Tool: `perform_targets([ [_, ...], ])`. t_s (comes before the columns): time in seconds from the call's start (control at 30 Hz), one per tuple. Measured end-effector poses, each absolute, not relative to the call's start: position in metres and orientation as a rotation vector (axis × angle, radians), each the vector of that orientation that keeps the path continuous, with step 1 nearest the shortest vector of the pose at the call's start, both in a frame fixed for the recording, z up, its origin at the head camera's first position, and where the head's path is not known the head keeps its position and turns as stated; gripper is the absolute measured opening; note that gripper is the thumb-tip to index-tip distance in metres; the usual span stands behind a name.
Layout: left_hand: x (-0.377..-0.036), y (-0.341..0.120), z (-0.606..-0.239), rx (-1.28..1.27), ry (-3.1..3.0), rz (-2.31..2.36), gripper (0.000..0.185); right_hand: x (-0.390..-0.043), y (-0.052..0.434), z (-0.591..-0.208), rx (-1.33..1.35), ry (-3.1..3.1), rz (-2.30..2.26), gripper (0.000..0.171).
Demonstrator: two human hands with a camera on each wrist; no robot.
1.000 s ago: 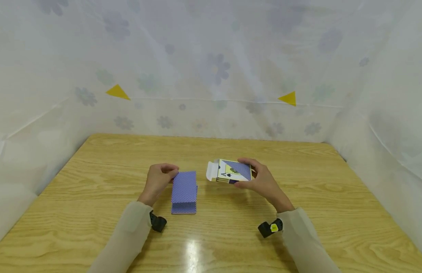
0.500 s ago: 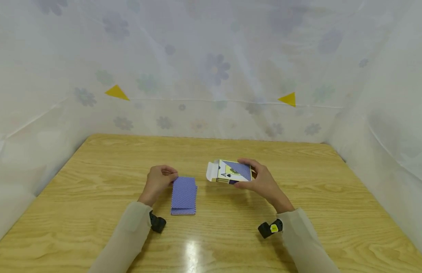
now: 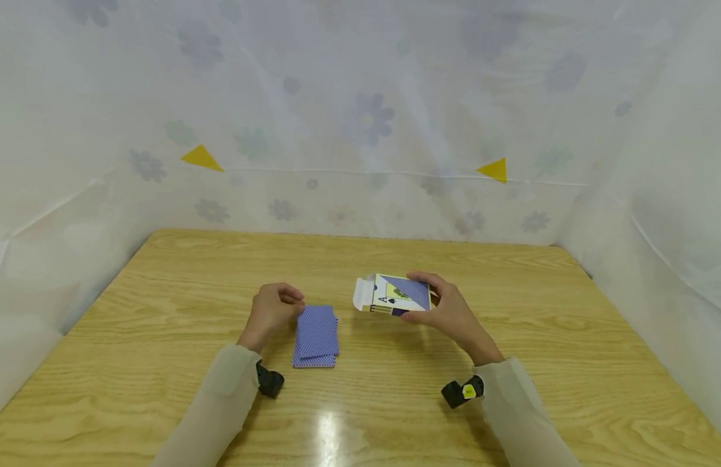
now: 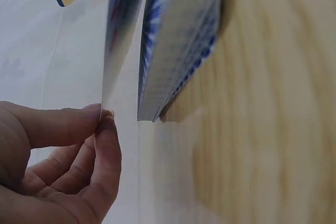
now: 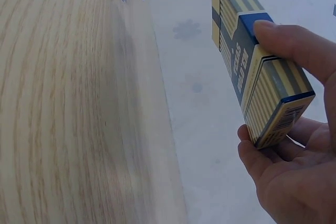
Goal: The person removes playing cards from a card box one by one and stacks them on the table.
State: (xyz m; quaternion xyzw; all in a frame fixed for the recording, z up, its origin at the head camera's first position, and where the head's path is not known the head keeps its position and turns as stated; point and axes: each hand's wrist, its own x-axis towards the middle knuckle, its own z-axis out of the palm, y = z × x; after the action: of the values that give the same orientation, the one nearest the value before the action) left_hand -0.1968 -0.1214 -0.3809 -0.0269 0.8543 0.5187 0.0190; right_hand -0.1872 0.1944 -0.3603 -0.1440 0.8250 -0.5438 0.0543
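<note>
Nearest, two pale sleeves (image 3: 211, 402) are extending over the wooden table (image 3: 360, 421), and a black wrist camera (image 3: 271, 381) is sitting at each cuff; a little beyond, a pile of blue-backed playing cards (image 3: 314, 364) is lying on the table, slightly left of the middle; at the far left corner of this pile, the left hand (image 3: 273, 311) is pinching with thumb and forefinger what seems to be one single card (image 3: 318, 331), and the pinched corner is standing apart from the pile; to the right, well apart from the other hand, the right hand (image 3: 448, 308) is gripping the card box (image 3: 402, 292) above the table, its open flap (image 3: 362, 294) pointing left; furthest behind, a white flowered sheet (image 3: 366, 65) is hanging, with two yellow triangles (image 3: 203, 157) showing on it
</note>
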Motion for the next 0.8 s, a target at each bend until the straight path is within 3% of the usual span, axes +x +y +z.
perform_targets([
  [0.8, -0.195, -0.1146, -0.381, -0.064, 2.743, 1.528, 0.014, -0.1863, 0.1944, -0.3615, -0.449, 2.511, -1.64, 0.072],
])
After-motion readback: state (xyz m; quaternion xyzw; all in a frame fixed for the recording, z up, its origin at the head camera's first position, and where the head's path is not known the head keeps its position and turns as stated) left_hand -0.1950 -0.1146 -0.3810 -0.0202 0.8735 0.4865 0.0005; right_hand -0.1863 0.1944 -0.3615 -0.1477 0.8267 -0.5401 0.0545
